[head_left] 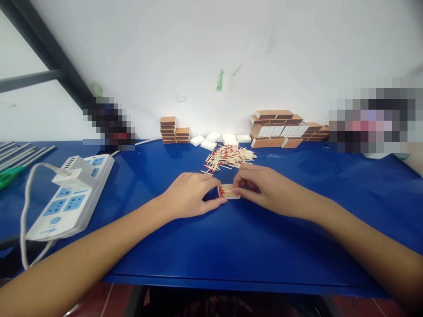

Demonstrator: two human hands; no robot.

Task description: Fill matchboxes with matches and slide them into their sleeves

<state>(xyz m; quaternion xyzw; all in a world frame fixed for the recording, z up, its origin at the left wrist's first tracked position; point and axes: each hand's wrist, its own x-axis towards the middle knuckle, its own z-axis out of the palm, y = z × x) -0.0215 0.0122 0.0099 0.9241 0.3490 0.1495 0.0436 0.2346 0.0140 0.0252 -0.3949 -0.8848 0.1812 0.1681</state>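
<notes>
While the left hand (194,193) has the left end of a small matchbox tray (234,197) between thumb and finger, the right hand (256,187) has its fingertips at the other end, can't tell if they're pinching anything. Red-tipped matches (226,191) lie inside, tray's near the middle of the blue table (211,246). Just behind: a loose match pile (231,156), then brown matchbox stacks (276,119) by the wall (185,53).

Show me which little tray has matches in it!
The tray between the left hand and right hand: red-tipped matches lie inside it. The plain white trays behind the loose match pile show none.
</notes>
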